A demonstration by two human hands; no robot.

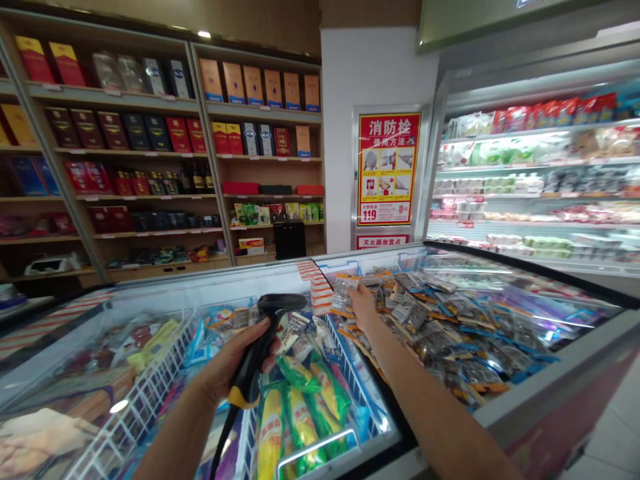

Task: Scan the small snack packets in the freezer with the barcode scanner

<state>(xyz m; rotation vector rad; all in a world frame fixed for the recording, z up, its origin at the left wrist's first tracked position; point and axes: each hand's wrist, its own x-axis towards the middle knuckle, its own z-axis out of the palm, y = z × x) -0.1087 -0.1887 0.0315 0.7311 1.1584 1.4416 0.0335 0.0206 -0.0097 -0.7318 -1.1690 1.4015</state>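
Note:
My left hand (250, 347) is wrapped round the handle of a black and yellow barcode scanner (254, 353), its head pointing away from me and its cord hanging down. Beneath it are corn-shaped ice creams (303, 417) in green and yellow wrappers, inside a chest freezer. To the right, my right hand (363, 307) has its fingers closed at the edge of a clear packet with orange trim (343, 295). That packet is raised at the left end of a heap of similar packets (430, 320). My fingertips are partly hidden by the hand itself.
White wire baskets (135, 407) divide the left freezer section. A metal-framed glass lid with a handle (317, 453) lies close in front. Shelves of boxed goods (150, 133) line the back wall, beside a red fire-hydrant poster (389, 170). A lit refrigerated display (540, 167) stands at right.

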